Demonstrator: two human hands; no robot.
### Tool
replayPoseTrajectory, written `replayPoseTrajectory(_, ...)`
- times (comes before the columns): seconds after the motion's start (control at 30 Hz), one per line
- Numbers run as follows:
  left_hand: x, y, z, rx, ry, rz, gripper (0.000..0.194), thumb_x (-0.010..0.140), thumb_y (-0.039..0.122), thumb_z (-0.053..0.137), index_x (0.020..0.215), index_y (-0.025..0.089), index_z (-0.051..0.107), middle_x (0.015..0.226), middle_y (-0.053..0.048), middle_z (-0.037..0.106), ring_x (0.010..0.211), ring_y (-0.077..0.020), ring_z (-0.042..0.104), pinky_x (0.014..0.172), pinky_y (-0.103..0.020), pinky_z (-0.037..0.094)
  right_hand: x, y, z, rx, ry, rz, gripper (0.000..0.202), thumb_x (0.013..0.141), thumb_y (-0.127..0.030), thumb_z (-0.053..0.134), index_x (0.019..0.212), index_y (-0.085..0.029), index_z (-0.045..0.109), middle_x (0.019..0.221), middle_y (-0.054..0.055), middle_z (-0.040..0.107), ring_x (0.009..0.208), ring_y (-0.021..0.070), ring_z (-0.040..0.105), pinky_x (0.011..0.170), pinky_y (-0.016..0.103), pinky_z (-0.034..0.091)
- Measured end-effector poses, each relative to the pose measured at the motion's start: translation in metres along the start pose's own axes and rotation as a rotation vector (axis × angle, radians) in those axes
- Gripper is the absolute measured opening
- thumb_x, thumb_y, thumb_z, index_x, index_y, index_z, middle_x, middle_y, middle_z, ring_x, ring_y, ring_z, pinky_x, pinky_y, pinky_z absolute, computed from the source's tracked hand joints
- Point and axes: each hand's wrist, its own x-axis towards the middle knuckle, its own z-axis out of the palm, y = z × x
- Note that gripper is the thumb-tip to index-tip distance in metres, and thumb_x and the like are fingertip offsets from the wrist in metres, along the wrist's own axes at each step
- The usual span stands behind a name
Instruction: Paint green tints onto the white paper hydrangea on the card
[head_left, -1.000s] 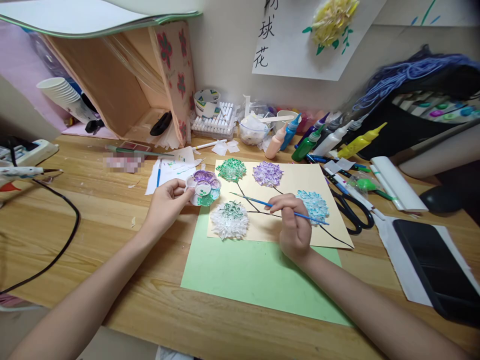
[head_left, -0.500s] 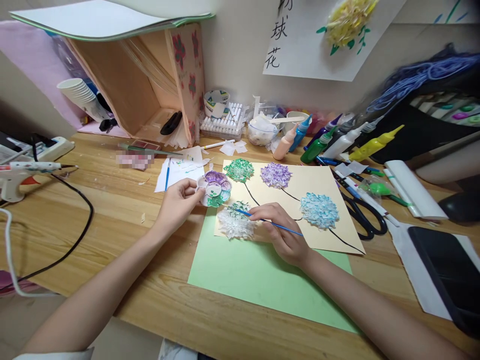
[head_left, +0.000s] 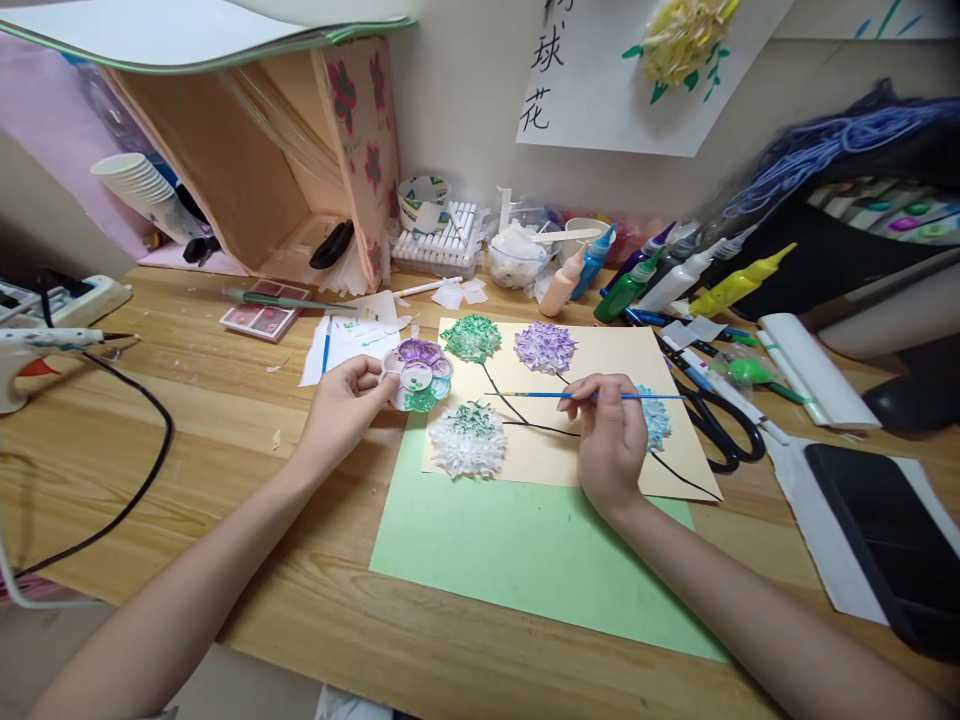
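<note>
My left hand [head_left: 351, 400] pinches the rim of a flower-shaped paint palette [head_left: 418, 375] with purple, blue and green paint in its wells. In my right hand [head_left: 611, 435] is a thin blue paintbrush [head_left: 544, 394], held almost level above the cream card [head_left: 540, 475]. The card carries a green paper flower [head_left: 471, 338], a purple one [head_left: 545, 347] and a blue one [head_left: 655, 418], which my right hand partly hides. At its lower left is a white paper flower [head_left: 469, 445] with green dabs on its upper part. Black stem lines join the flowers.
Under the card lies a green sheet [head_left: 525, 560]. Paint bottles [head_left: 630, 290] stand at the back right, near black-handled scissors [head_left: 724, 430] and a phone [head_left: 877, 530]. A glue gun [head_left: 45, 350] and its cable are at the left; a peach box [head_left: 352, 160] stands behind.
My right hand has moved right with the paintbrush, away from the white flower and partly over the blue one. The palette stays in my left hand. The view has shifted slightly.
</note>
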Motion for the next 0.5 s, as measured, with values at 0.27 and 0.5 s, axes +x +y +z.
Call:
replayPoseTrajectory(0.27,-0.0013,0.001,0.0007,0.0,0.014,-0.006,0.022,0.068,0.035,0.072,0.073,0.018,0.059,0.064,0.001,0.064,0.062,-0.0134,0.062,0.061,-0.022,0.048,0.0011,-0.0002,0.0009,-0.088,-0.057,0.035,0.029,0.096,-0.04,0.041,0.079,-0.021,0.054,0.07,-0.001,0.054,0.064,0.0109,0.055,0.059,0.024,0.042)
replayPoseTrajectory(0.5,-0.0034,0.0049,0.0018,0.011,0.029,-0.002,0.019,0.069,0.033,0.071,0.072,0.018,0.059,0.063,0.001,0.064,0.061,-0.0128,0.062,0.061,-0.021,0.048,0.001,-0.0013,0.0014,-0.099,-0.023,0.022,0.029,0.095,-0.04,0.042,0.078,-0.021,0.054,0.072,-0.001,0.054,0.065,0.0107,0.055,0.058,0.024,0.042)
